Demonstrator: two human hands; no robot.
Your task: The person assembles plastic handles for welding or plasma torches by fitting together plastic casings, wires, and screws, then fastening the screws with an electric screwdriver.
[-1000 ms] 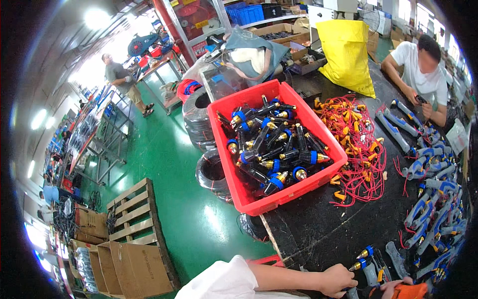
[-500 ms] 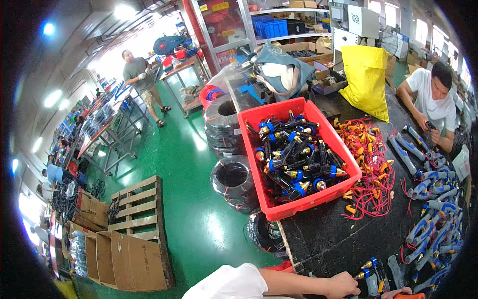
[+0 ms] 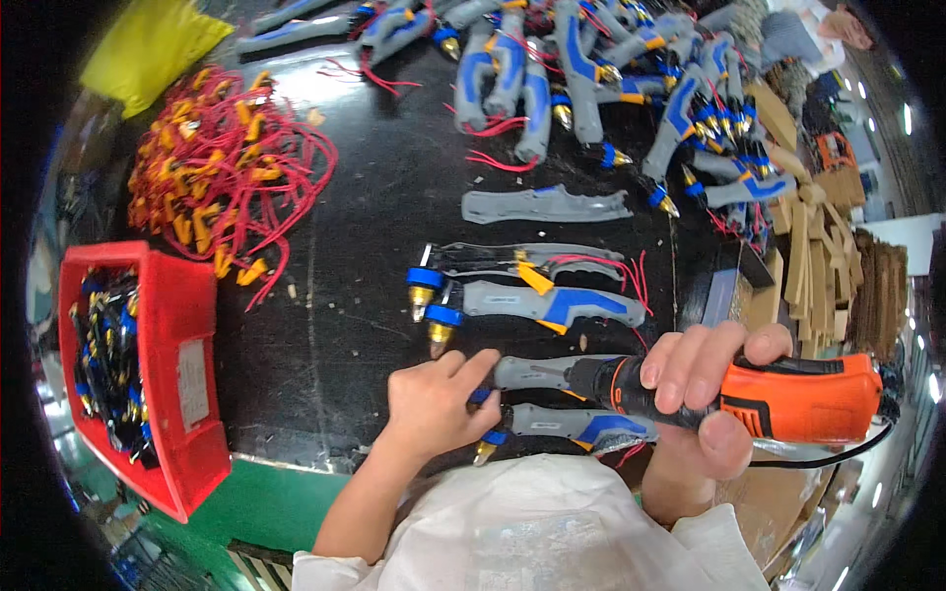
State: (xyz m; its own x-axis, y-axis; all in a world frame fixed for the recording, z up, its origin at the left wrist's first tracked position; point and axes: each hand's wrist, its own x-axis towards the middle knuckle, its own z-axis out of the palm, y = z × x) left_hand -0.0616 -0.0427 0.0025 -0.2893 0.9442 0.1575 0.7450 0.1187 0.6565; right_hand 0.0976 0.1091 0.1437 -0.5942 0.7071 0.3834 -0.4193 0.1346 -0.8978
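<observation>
My left hand (image 3: 434, 402) pinches the nozzle end of a grey torch-like handle (image 3: 530, 372) with a blue collar, lying on the table. My right hand (image 3: 705, 379) wraps round an orange-and-black electric screwdriver (image 3: 803, 399), held level with its black nose pointing left. The nose reaches the grey body; the bit tip is hard to make out. Nearer me lies a second grey-and-blue handle (image 3: 552, 424). Farther off are another closed handle (image 3: 552, 302), an opened one with an orange trigger (image 3: 533, 278) and red wires, and a loose grey half shell (image 3: 544, 205).
A red bin (image 3: 166, 369) of black parts with blue collars stands at left. Orange triggers with red wires (image 3: 212, 182) are heaped behind it, near a yellow sack (image 3: 153, 49). Many grey handles (image 3: 581, 79) lie at the far side. Cardboard strips (image 3: 813, 256) are piled at right.
The view has swung from the workshop floor and red bin down to the table before me. The screwdriver, barely visible earlier, now shows fully in my right hand, at the handle.
</observation>
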